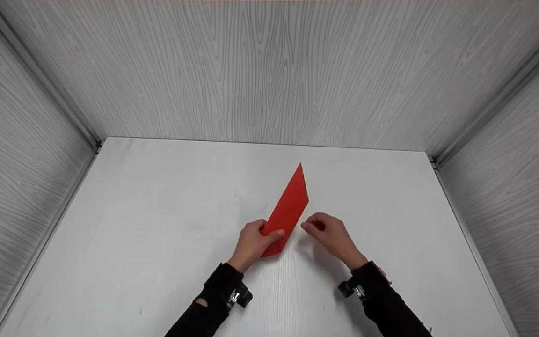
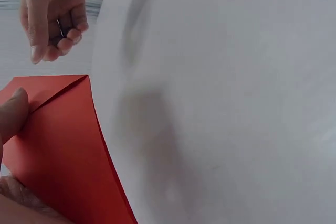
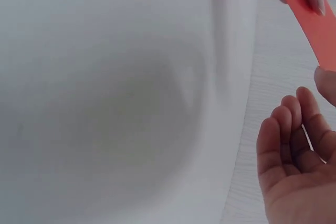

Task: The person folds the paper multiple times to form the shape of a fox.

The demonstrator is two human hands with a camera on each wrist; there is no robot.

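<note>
A folded piece of red paper (image 1: pixel 289 206) is held up above the white table, slanting with one pointed end toward the back. My left hand (image 1: pixel 253 243) grips its near end, the thumb lying across the front face and the other fingers mostly hidden behind. A triangular folded flap shows beside the left thumb in the left wrist view, on the red paper (image 2: pixel 68 145). Just right of the paper is my right hand (image 1: pixel 335 234), its fingers loosely bent and nothing held in them. A small gap separates it from the paper in the head view.
The white tabletop (image 1: pixel 157 210) is bounded by grey wood-grained panels at the back (image 1: pixel 260 70), left (image 1: pixel 17 164) and right (image 1: pixel 508 164). Black sleeves cover both arms, and a small camera (image 1: pixel 244 296) is strapped at the left wrist.
</note>
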